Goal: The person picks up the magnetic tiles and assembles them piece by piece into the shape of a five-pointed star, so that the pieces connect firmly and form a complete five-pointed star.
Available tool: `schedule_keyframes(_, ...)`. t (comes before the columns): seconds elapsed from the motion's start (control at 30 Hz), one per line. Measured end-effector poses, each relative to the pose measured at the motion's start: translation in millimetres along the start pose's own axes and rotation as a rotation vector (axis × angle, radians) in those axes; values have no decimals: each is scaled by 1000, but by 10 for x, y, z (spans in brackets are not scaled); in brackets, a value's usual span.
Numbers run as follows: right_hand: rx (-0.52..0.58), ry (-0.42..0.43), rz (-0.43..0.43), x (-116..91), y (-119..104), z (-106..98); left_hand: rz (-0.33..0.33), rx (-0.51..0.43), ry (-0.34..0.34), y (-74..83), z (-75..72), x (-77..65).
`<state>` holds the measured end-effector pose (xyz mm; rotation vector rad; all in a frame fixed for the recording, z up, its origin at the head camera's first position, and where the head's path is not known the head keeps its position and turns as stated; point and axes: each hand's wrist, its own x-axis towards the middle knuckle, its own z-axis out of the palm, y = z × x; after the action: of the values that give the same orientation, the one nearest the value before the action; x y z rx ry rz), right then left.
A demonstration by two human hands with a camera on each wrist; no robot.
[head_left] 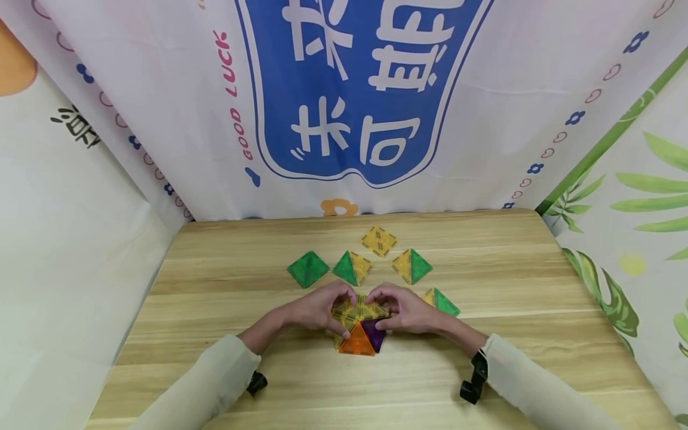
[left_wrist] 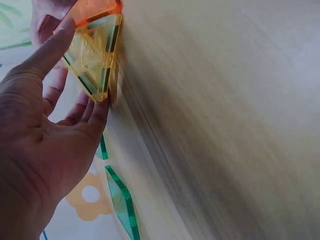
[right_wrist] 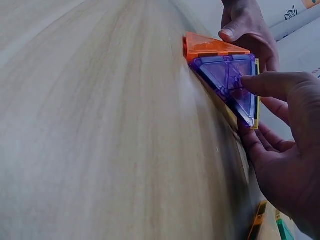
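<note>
A small built shape of translucent triangular magnetic tiles stands on the table, held between both hands. Its near side has an orange tile (head_left: 357, 342) and a purple tile (right_wrist: 227, 75); yellow tiles (head_left: 361, 310) form the top and the left side. My left hand (head_left: 318, 307) grips it from the left, thumb near the edge between the orange tile and a yellow side tile (left_wrist: 92, 55), fingers behind. From the right, my right hand (head_left: 409, 308) pinches it, thumb on the purple tile and fingers at the back. The fingers partly hide the far side.
Several flat diamond pairs of triangular tiles lie beyond the hands: a green pair (head_left: 309, 269), green-and-yellow pairs (head_left: 352, 267) (head_left: 412, 266), and a yellow pair (head_left: 378, 240). Another green-and-yellow pair (head_left: 445, 302) is partly behind the right hand. A printed curtain (head_left: 484, 149) hangs at the table's back edge.
</note>
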<state>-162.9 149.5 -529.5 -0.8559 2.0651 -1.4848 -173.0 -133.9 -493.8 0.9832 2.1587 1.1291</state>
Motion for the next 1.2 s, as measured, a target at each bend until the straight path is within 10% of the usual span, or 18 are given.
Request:
schedule_keyframes(0.7,-454,88,-145,1,-191,62,-34,204,131,108,149,-123)
schedule_keyframes(1.2,-444,134,-34,691,-359,-63,-92,194,536,-220,-356,-287)
